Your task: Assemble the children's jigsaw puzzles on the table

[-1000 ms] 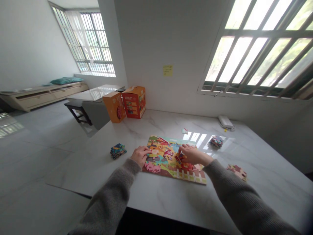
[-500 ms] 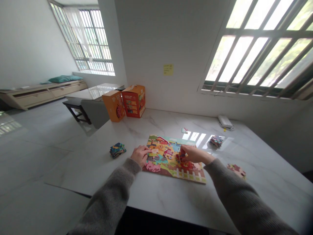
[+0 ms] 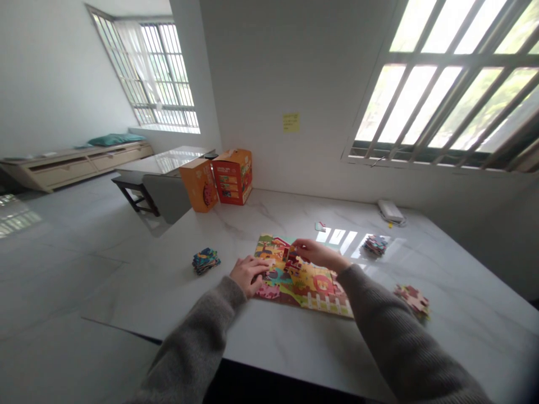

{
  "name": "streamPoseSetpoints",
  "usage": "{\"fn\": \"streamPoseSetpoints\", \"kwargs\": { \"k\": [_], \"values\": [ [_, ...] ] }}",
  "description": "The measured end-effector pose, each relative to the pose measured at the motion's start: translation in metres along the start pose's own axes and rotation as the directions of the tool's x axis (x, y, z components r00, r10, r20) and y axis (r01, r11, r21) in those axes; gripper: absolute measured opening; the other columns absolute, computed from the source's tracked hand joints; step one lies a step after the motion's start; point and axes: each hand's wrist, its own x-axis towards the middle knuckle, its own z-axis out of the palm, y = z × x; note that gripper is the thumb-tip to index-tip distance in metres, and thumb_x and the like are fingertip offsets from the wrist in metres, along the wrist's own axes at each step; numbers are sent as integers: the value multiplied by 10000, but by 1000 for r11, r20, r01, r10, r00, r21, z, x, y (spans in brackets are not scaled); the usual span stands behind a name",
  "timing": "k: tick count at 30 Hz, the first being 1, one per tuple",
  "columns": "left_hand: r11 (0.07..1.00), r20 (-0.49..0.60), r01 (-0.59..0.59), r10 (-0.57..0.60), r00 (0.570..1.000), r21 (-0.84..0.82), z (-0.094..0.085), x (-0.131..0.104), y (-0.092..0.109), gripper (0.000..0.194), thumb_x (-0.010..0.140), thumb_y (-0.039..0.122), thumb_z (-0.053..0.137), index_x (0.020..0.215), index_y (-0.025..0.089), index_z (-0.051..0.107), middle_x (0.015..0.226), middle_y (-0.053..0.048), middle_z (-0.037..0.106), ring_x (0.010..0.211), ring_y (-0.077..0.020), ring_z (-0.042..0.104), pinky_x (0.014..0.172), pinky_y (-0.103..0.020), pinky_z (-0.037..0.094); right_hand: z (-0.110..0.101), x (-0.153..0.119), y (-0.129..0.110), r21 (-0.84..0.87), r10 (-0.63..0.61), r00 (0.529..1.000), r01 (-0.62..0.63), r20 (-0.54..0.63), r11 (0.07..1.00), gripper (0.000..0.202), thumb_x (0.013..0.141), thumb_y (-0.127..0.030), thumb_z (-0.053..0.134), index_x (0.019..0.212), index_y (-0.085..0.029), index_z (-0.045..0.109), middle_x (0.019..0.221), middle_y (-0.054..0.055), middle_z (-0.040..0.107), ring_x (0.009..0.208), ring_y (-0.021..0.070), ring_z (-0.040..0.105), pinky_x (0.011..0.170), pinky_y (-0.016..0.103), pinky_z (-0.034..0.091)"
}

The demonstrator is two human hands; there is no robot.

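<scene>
Two hands meet over the puzzle [image 3: 323, 284]: the right hand [image 3: 315, 253] pinches a dark red piece [image 3: 290, 256] at its fingertips, so the piece lies at nine o'clock from that hand's palm, over the puzzle's upper middle. From the left hand [image 3: 247, 274] it sits between two and three o'clock, a little apart. That hand lies loosely bent on the puzzle's left side, gripping nothing visible. The puzzle's long axis runs nearly nine to three o'clock across the tabletop [image 3: 269, 336], dipping slightly toward four; the piece's own axis cannot be told
</scene>
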Motion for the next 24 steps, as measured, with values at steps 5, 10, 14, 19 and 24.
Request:
{"fn": "streamPoseSetpoints", "kwargs": {
  "k": [5, 10, 14, 19, 24],
  "values": [
    [999, 24, -12, 13, 1000, -31, 6, 0, -2, 359, 822, 186, 533, 1121, 210, 731, 1227, -55, 705, 1154, -254, 584, 969, -423, 411, 28, 45, -21, -127, -5, 998, -4, -65, 992, 223, 904, -160, 484, 975, -124, 693, 644, -35, 570, 552, 74, 399, 519, 190, 301],
    [999, 18, -2, 2, 1000, -38, 10, 1, -5, 322, 835, 205, 554, 1100, 202, 736, 1202, -67, 716, 1161, -257, 593, 985, -419, 423, 39, 68, -31, -223, -14, 999, 5, -38, 975, 176, 872, -103, 551, 907, -138, 720, 730, 11, 670, 614, 92, 510, 578, 190, 361],
    [999, 35, 3, -1, 999, -47, 9, 1, -5, 315, 852, 210, 550, 1110, 203, 731, 1221, -69, 708, 1166, -260, 595, 985, -426, 420, 43, 74, -34, -312, -69, 995, 42, -77, 949, 216, 898, -102, 533, 1003, -151, 715, 960, 79, 708, 800, 143, 597, 733, 223, 425],
    [998, 34, 9, -8, 999, -56, 9, 1, -6, 302, 847, 211, 568, 1099, 215, 733, 1215, -64, 711, 1168, -260, 604, 982, -426, 422, 48, 70, -37, -380, -118, 986, 65, -116, 923, 272, 904, -117, 532, 1138, -130, 671, 1068, 123, 653, 892, 180, 607, 829, 271, 449],
    [997, 23, 12, -10, 1000, -71, 11, 1, -11, 302, 840, 171, 542, 1067, 208, 737, 1201, -53, 719, 1148, -243, 624, 981, -413, 432, 51, 50, -36, -435, -296, 954, 247, -48, 866, 273, 879, -131, 608, 1130, -205, 687, 1075, 85, 618, 1021, 209, 559, 948, 320, 434]
  ]
}}
